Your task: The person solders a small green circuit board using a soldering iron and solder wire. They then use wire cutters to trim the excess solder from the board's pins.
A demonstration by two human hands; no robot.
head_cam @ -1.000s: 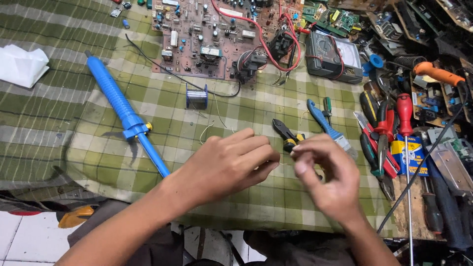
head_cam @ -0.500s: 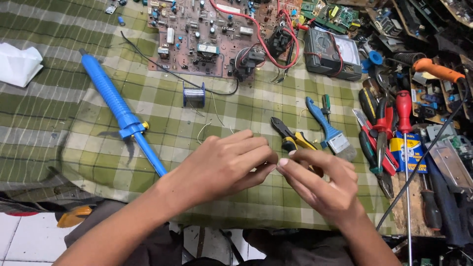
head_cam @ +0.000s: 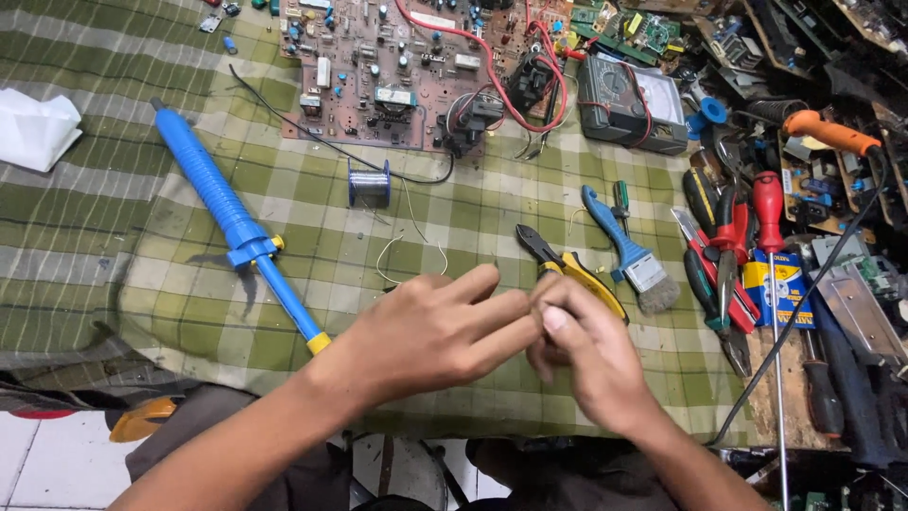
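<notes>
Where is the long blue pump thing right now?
In the head view the blue desoldering pump lies slantwise on the green checked cloth, left of the left hand, with the small solder spool to its right and a white tissue at far left.

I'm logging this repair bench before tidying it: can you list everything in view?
Desoldering pump: one, blue, left of centre on cloth.
Solder spool: one, silver, below board.
Circuit board: one large, brown, top centre.
Multimeter: one, dark grey, top right.
Cutters: one, yellow-handled, beside the hands.
Brush: one, blue-handled, right of cutters.
Screwdriver: one, red-handled, right.
Soldering iron: one, orange-handled, far right.
Tissue: one, white, far left.
Cloth: one, green check, covering table.
Left hand: fingertips meeting the right's.
Right hand: pinching something hidden.
</notes>
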